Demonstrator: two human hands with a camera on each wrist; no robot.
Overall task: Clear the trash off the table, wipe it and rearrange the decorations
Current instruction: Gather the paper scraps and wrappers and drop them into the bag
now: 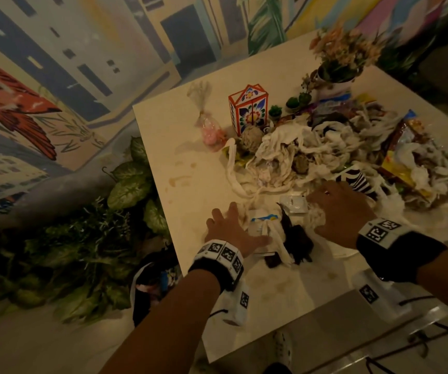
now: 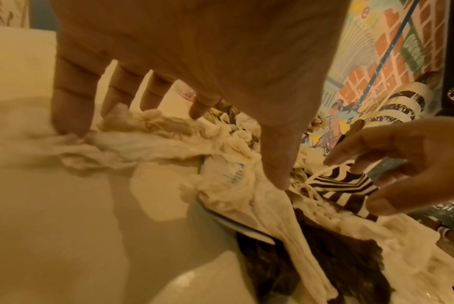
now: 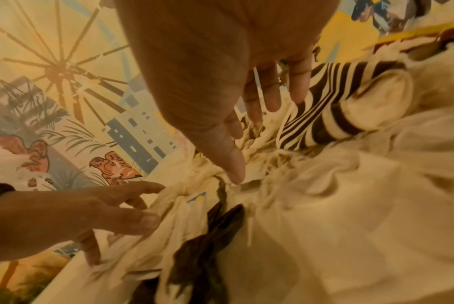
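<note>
A heap of crumpled white tissue (image 1: 279, 152) and snack wrappers (image 1: 403, 147) covers the white table (image 1: 271, 298). My left hand (image 1: 231, 220) lies with spread fingers on tissue strands (image 2: 155, 144) near the table's left edge, beside a white packet with blue print (image 1: 262, 225). My right hand (image 1: 336, 209) hovers with relaxed fingers over tissue (image 3: 324, 195), its thumb touching it, just in front of a zebra-striped cup (image 1: 357, 180). Between the hands lies a dark brown scrap (image 1: 297, 238). Neither hand grips anything.
Decorations stand at the back: a floral box (image 1: 248, 109), a pink candy bag (image 1: 209, 128), small green pots (image 1: 275, 112) and a flower vase (image 1: 344, 58). A dark bag (image 1: 150, 287) and leafy plants (image 1: 125, 190) sit below the left edge. Brown stains (image 1: 179, 182) mark the tabletop.
</note>
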